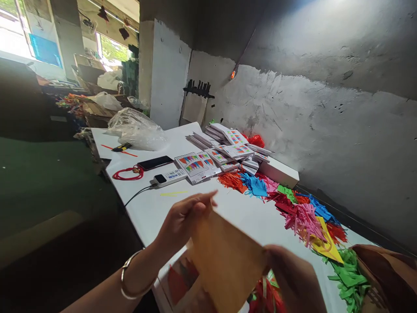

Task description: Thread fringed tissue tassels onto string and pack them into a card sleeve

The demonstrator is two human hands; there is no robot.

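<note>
We've got our left hand (180, 219) and right hand (293, 276) each pinching a tan sheet (228, 256), grip closed, phone (155, 162) well beyond it.

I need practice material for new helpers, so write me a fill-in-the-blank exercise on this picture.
1. The right grip holds the tan sheet together with the ____ one.
2. The looped cord beside the phone is coloured ____.
3. The cable plugged into the white gadget is coloured ____.
4. Of the phone and the white box, the one nearer the wall is the ____.

Missing words: left; red; black; white box.
</note>
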